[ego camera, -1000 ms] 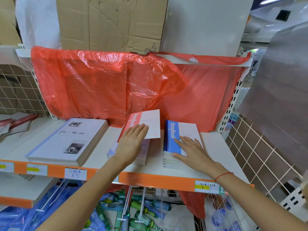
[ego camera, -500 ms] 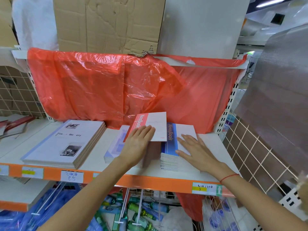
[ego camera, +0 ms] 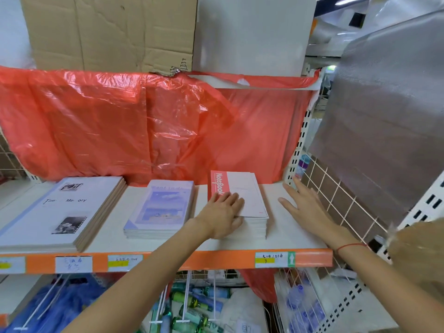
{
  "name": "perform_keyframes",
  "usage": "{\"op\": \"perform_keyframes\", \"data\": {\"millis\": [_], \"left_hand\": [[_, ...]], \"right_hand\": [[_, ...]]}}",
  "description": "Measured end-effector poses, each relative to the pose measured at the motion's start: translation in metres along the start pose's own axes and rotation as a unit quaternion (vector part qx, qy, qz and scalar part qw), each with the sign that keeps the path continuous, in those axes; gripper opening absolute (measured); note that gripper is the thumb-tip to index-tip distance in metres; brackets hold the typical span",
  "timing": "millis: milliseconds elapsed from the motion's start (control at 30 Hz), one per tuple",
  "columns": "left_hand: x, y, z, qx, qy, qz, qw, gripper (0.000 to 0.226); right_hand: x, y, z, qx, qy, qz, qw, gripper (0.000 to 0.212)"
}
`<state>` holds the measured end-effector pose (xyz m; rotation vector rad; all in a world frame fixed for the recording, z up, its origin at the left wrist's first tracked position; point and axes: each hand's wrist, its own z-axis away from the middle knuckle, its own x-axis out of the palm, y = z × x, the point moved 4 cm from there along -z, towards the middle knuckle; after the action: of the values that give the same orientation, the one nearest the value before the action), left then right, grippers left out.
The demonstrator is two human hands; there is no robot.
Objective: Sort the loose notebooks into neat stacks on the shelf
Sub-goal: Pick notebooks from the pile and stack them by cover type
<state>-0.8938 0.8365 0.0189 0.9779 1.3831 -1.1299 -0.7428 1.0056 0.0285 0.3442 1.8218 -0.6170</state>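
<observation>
Three stacks sit on the white shelf [ego camera: 288, 227]. The red-spined notebook [ego camera: 240, 188] tops the right stack, and my left hand [ego camera: 222, 213] lies flat on its near left corner with fingers straight. My right hand [ego camera: 306, 207] hovers open over the bare shelf just right of that stack, touching no notebook. In the middle lies a stack of pale blue notebooks [ego camera: 161, 207]. At the left is a larger stack of white "Time Memory" books [ego camera: 64, 210].
Red plastic sheeting [ego camera: 144, 126] hangs behind the shelf. A wire grid panel [ego camera: 341, 203] closes the right end. The orange shelf edge [ego camera: 192, 260] carries price labels. Below it hang hooks over bottles and blue packets [ego camera: 192, 306].
The red-spined notebook moved right, off the pale blue stack and onto the blue-spined stack, covering it. My right hand left that stack and moved right over the bare shelf.
</observation>
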Motion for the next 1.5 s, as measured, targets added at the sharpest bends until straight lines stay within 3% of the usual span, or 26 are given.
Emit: {"op": "perform_keyframes", "data": {"millis": [100,300,533,667,1500], "left_hand": [[-0.002,-0.003,0.003,0.006,-0.040,0.041,0.998,0.063],[-0.002,-0.001,0.001,0.012,-0.025,0.051,0.998,0.059],[0.000,-0.007,0.002,-0.004,-0.038,0.090,0.995,0.061],[0.002,-0.011,0.002,-0.003,-0.042,0.110,0.993,0.061],[0.007,-0.018,-0.002,0.015,-0.025,0.135,0.990,0.061]], "right_hand": [[0.005,-0.002,0.005,0.001,-0.016,-0.002,1.000,0.058],[0.012,-0.004,0.010,-0.012,-0.032,-0.007,0.999,0.058],[0.026,-0.017,0.007,-0.053,-0.105,-0.016,0.993,0.036],[0.035,-0.022,-0.001,-0.029,-0.121,-0.032,0.992,0.026],[0.043,-0.035,-0.016,-0.022,-0.107,-0.055,0.993,0.021]]}}
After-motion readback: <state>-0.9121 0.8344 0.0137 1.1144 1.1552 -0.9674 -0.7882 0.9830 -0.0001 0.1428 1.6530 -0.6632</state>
